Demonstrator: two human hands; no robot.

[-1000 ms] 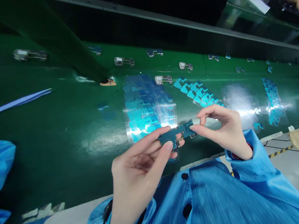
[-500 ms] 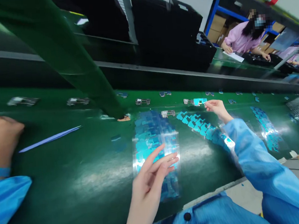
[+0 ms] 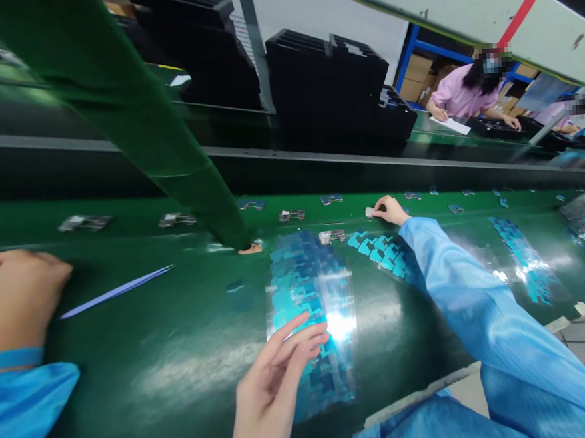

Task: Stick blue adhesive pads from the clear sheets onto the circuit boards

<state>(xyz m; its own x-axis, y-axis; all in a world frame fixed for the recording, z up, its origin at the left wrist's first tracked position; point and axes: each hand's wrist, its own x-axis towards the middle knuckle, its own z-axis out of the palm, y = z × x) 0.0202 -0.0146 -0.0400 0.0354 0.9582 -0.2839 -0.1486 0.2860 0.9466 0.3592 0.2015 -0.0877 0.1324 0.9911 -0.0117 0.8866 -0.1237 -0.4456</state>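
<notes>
My right hand [image 3: 393, 210] reaches to the far strip of the bench, fingers pinched at a small circuit board [image 3: 370, 211]. Only the board's pale left end shows; the fingers cover the rest. My left hand [image 3: 278, 373] is open and holds nothing, its fingers stretched over a clear sheet of turquoise film pieces [image 3: 297, 279]. Beyond that sheet lies another circuit board [image 3: 332, 236]. A second sheet of turquoise film pieces [image 3: 379, 249] slants down under my right sleeve.
Another person's hand [image 3: 20, 291] rests at the left, near blue tweezers [image 3: 117, 291]. A green-wrapped post [image 3: 183, 166] slants across the bench. More boards [image 3: 85, 223] line the far strip. Black trays [image 3: 326, 90] stand behind; a person in pink [image 3: 464, 93] sits beyond.
My right hand has moved left onto the circuit board; the turquoise film piece that showed at its fingertips is now out of sight. My left hand has drawn slightly down and left. The view has tilted.
</notes>
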